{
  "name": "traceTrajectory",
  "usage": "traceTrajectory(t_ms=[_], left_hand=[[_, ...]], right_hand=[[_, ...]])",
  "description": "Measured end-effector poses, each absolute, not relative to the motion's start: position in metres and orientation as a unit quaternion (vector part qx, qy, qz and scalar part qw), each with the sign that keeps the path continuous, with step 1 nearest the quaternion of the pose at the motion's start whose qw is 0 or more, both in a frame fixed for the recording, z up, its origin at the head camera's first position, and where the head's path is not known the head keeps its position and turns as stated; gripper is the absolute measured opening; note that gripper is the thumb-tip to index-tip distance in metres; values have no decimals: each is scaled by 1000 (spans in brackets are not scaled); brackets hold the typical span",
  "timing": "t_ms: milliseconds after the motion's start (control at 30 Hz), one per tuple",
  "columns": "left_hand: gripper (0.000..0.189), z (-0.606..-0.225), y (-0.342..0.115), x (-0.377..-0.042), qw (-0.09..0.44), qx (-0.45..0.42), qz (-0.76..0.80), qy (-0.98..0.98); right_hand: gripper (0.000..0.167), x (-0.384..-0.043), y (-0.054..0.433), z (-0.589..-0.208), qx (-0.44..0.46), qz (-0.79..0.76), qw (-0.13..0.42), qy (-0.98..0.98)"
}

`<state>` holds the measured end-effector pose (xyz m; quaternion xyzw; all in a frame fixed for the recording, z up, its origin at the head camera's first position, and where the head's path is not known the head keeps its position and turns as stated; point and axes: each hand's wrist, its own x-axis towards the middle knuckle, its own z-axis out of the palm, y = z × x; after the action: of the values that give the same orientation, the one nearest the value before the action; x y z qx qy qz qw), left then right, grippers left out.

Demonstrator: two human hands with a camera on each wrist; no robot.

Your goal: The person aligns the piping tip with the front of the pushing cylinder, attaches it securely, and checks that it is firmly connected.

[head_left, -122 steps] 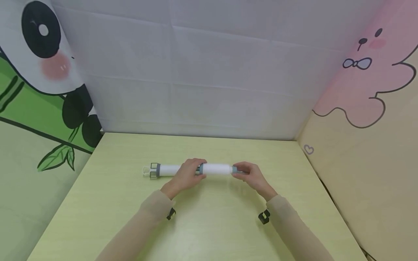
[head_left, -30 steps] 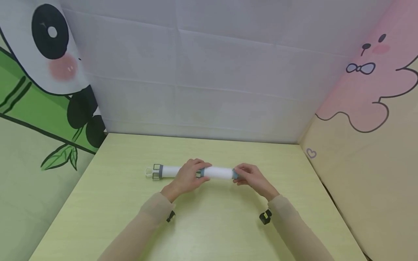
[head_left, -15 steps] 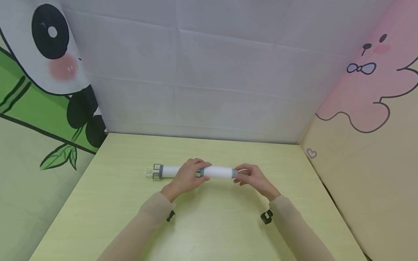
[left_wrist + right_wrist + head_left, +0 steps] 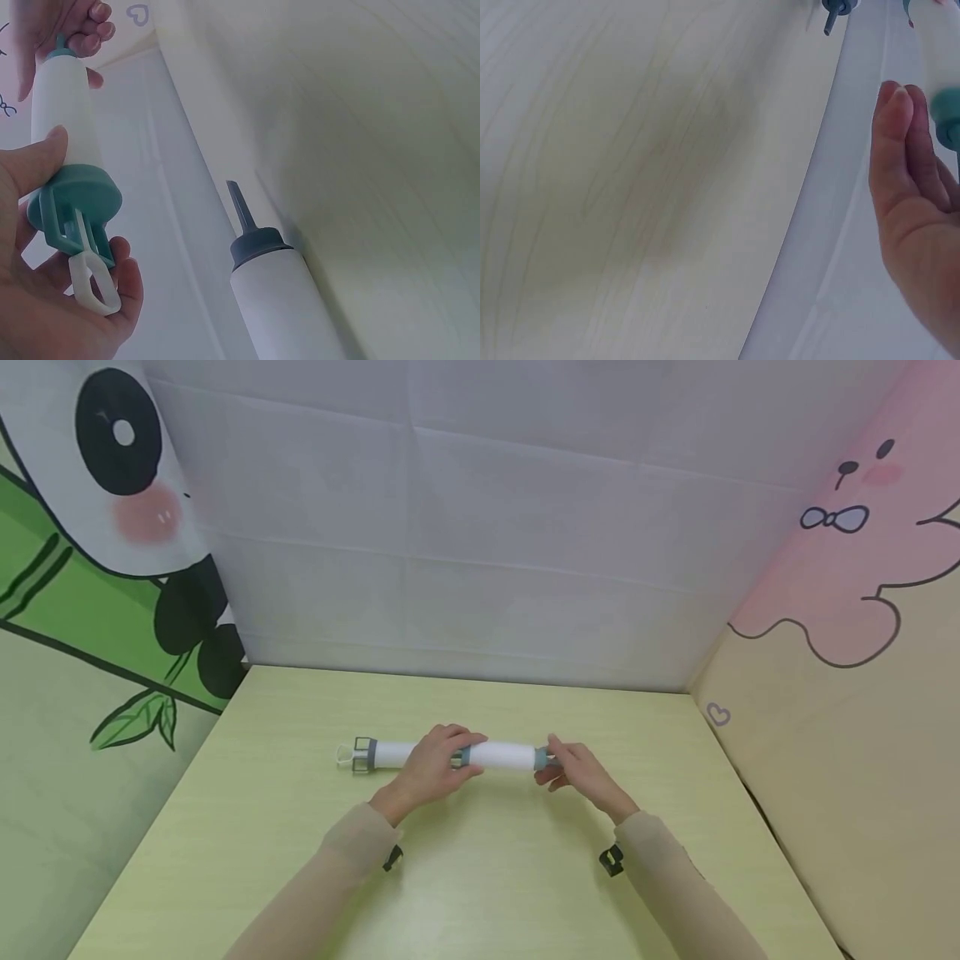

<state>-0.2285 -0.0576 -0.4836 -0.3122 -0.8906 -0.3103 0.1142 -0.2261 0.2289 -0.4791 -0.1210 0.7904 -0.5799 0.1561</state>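
My left hand [image 4: 431, 764] grips a white-barrelled plunger syringe [image 4: 502, 756] near its teal collar [image 4: 82, 195]. A white ring handle [image 4: 94, 283] sticks out behind the collar, among the left fingers. At the other end is a teal nozzle cap [image 4: 540, 758]. Around that cap stands my right hand [image 4: 581, 772], with its fingers spread on either side of the nozzle. In the right wrist view the nearest fingers [image 4: 896, 127] show a gap to the cap. A second syringe [image 4: 393, 754] with dark grey ends lies behind the left hand, which hides its nozzle end in the head view.
Both syringes are over a pale wooden table [image 4: 480, 877]. A white cloth backdrop [image 4: 480, 568] rises at the table's far edge. Printed cartoon panels flank it: a panda side [image 4: 112, 527] on the left, a pink one [image 4: 832, 560] on the right.
My right hand pinched the cap earlier; its fingers have since shifted around it and spread off it, uncovering the nozzle. My left hand keeps its grip, and the grey syringe stays put.
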Motion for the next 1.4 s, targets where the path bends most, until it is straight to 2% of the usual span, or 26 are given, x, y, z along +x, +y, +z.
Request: traceTrajectory(t_ms=[133,300,500,633,733,967,1200,1400], left_hand=[[45,-484,-59,-230,116,-310,-312,-890],[44,-484,-61,-230,118,-312,-315,-889],[44,-484,-62,-229,116,-314,-316,-888],[44,-483,-62,-229,114,-311,-316,-889],[45,-482,-61,-229,114,-311,-317,-889],[44,-481,-61,-228,109,-312,-314,-890],[44,-482,-62,-228,105,-307,-314,-892],[44,-481,-62,-229,107,-309,-310,-893]], right_hand=[[53,-224,231,-477,-139,-602,173,767],[56,-223,234,-477,-146,-598,150,774],[39,-224,234,-478,-170,-588,112,783],[32,-225,234,-476,-158,-566,117,801],[34,-226,234,-474,-145,-550,126,813],[53,-226,233,-475,-131,-539,145,820],[40,-224,236,-471,-139,-557,111,811],[46,-224,237,-471,-158,-592,100,784]])
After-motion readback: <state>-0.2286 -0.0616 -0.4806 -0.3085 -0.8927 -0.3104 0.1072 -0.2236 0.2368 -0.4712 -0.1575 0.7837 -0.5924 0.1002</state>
